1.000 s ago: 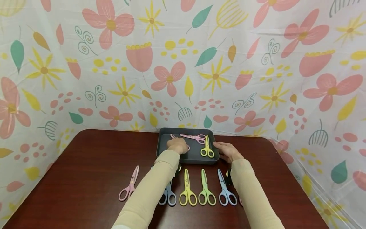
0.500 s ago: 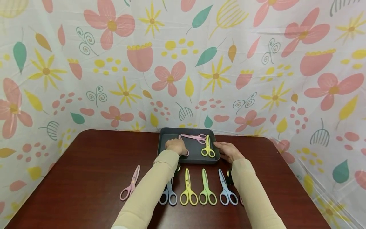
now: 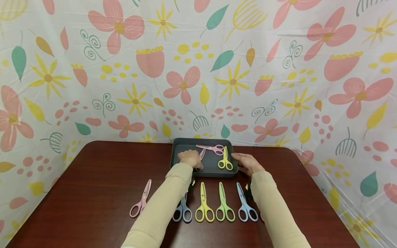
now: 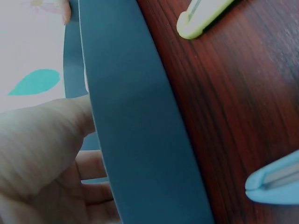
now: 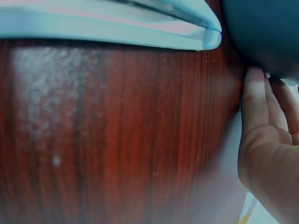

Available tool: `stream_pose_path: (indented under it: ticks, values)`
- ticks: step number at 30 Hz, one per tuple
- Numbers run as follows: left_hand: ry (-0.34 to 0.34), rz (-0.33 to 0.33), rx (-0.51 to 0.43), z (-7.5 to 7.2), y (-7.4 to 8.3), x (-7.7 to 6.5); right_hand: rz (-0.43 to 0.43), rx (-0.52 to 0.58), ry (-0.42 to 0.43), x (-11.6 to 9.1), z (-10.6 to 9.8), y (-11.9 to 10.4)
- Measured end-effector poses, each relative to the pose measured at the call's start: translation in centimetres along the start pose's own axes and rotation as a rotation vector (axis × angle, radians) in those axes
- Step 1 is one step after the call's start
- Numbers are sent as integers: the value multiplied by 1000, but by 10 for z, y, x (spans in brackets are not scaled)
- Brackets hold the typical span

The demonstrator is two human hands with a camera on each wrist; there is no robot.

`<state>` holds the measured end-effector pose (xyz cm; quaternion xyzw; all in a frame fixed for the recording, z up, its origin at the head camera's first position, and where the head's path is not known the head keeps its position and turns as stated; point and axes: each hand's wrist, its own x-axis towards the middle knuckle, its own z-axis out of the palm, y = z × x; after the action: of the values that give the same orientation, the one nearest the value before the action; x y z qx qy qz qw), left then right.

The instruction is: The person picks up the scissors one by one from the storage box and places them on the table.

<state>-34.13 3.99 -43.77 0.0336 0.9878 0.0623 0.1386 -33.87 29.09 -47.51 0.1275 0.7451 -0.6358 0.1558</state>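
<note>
A dark grey tray [image 3: 214, 174] stands at the far side of the table. Inside it, my left hand [image 3: 189, 158] holds a pair of pink scissors [image 3: 202, 154] near the handles, blade pointing away. The tray wall hides those fingertips in the left wrist view. Also in the tray lie another pair of pink scissors [image 3: 211, 148], along the back, and a pair of yellow scissors [image 3: 224, 159] at the right. My right hand [image 3: 248, 163] rests against the tray's right outer side with its fingers extended; in the right wrist view the fingers [image 5: 255, 95] touch the wall.
In front of the tray, scissors lie in a row: pink [image 3: 142, 201], grey-blue [image 3: 183, 209], yellow [image 3: 203, 206], green [image 3: 223, 206] and light blue [image 3: 245, 206]. A pink handle [image 3: 262, 217] shows beside the right sleeve. A flowered sheet [image 3: 198, 69] hangs behind the table [image 3: 102, 179].
The pink scissors under my left hand have swung, their tip moving right and slightly nearer. My left hand has shifted a little left. My right hand stays by the tray.
</note>
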Motion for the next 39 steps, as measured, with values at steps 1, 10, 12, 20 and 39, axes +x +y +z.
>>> stream_pose_path:
  ticks: [1, 10, 12, 20, 39]
  values:
    - [7, 1, 3, 1, -1, 2, 1, 0, -2, 0, 0, 0]
    - [91, 56, 1, 4, -9, -1, -2, 19, -19, 3, -1, -1]
    - [102, 77, 7, 4, -11, -5, 4, 23, -12, 4, 0, -1]
    - [155, 123, 6, 1, -19, -9, 17, 33, -19, 2, -1, -2]
    - [286, 222, -227, -13, -63, -52, 21, 22, -21, 2, -2, -2]
